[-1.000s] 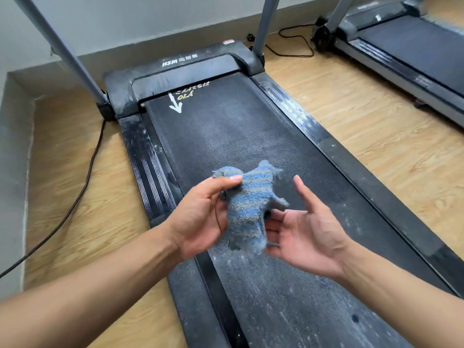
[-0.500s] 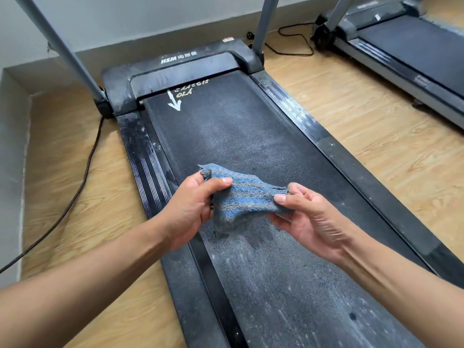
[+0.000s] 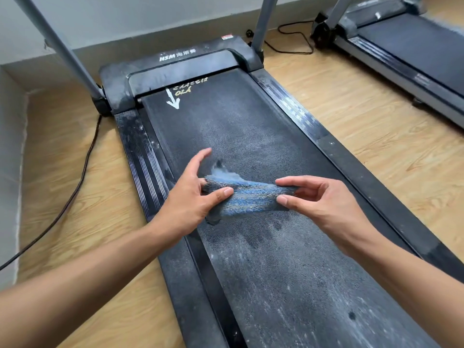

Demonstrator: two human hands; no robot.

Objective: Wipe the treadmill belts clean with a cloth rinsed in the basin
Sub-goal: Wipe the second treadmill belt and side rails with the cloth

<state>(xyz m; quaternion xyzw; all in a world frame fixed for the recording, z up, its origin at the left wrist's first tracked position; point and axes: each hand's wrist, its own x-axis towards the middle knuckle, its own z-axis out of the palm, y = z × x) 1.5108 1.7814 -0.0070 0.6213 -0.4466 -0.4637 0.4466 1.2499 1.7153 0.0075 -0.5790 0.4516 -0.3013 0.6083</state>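
A cord point(image 3: 82, 172) trails down the frame's left side. At centre, the left hand point(image 3: 190, 204) pinches one end of the blue cloth point(image 3: 248, 197), forefinger raised. The right hand point(image 3: 326, 204) pinches the other end over the dusty belt point(image 3: 251, 131). A second treadmill point(image 3: 414, 54) sits upper right.

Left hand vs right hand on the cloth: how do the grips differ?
The left hand holds the cloth at its left end, thumb on top, forefinger lifted straight and clear of it. The right hand pinches the right end between thumb and forefinger, other fingers curled. Shared: both hold the cloth between them, above the dusty belt.
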